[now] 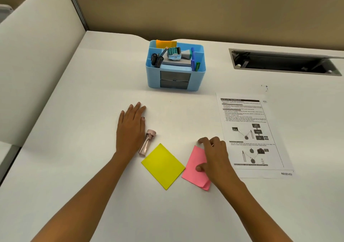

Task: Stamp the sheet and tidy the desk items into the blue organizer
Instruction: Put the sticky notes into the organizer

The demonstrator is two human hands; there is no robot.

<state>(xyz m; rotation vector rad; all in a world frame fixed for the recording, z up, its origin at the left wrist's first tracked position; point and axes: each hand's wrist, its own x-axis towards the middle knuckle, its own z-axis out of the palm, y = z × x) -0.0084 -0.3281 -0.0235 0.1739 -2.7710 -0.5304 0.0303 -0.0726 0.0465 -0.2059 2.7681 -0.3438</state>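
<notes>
The blue organizer [176,78] stands at the back middle of the desk, holding black pens, a stamp, blue and green markers and an orange pad. The printed sheet [249,133] lies to the right, with a "RECEIVED" mark at its bottom corner. A yellow sticky pad [162,166] and a pink sticky pad [194,169] lie near me. My right hand [214,154] grips the pink pad, fingers curled over its top edge and thumb on its face; a lower corner curls up. My left hand [131,128] rests flat on the desk beside a small pink clear tube [146,143].
A cable hatch [283,62] is sunk into the desk at the back right. A beige partition wall runs along the back, and a white divider panel [37,65] borders the left side. Small ink marks [266,87] spot the desk above the sheet.
</notes>
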